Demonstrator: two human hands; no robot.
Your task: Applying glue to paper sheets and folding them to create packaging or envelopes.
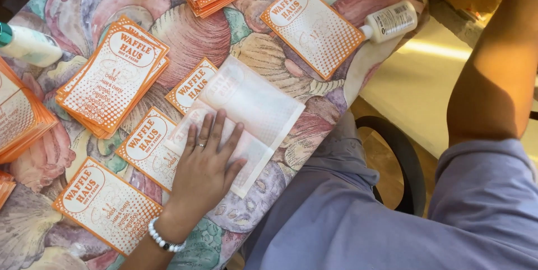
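The left hand (204, 166) lies flat, fingers spread, pressing a blank-side-up sheet (241, 118) onto the patterned tablecloth (263, 45), with finished orange cards (109, 76) stacked beside the sheet; the right hand is out of view, so its state cannot be told.

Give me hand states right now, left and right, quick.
Left hand: open, fingers spread, pressed flat on the white translucent paper sheet over an orange-and-white printed card.
Right hand: out of frame; only the arm shows.
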